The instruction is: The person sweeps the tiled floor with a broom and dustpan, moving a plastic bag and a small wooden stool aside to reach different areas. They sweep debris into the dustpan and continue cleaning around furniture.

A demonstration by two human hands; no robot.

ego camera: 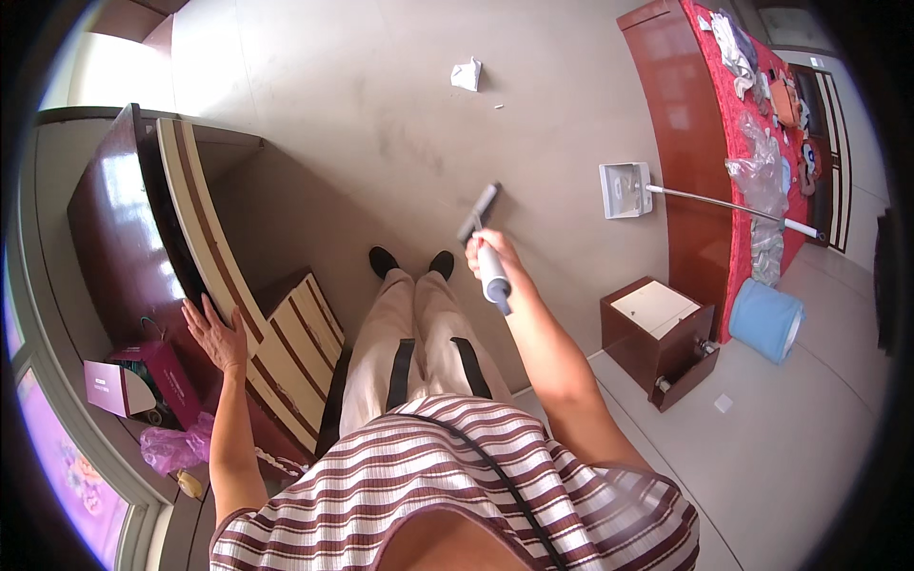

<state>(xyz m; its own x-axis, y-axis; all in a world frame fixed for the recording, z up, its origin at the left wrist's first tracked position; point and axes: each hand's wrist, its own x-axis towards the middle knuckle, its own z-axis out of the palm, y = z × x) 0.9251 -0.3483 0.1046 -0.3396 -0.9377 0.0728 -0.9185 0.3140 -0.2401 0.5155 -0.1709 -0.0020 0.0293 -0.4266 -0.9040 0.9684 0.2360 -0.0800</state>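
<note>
My right hand is closed around the grey-and-white handle of a broom or floor brush, whose narrow grey head is low over or on the floor; which of the two I cannot tell. My left hand lies with spread fingers on the edge of a dark, glossy wooden desk and holds nothing. A crumpled white paper and a small white scrap lie on the grey floor ahead. Over to the right is a white long-handled dustpan, its handle leaning towards the red-covered bed.
A bed with a red cover and a reddish wooden side carries clothes and plastic bags. Near it are a small brown cabinet and a light blue bin. An opened maroon box and a pink plastic bag lie at left.
</note>
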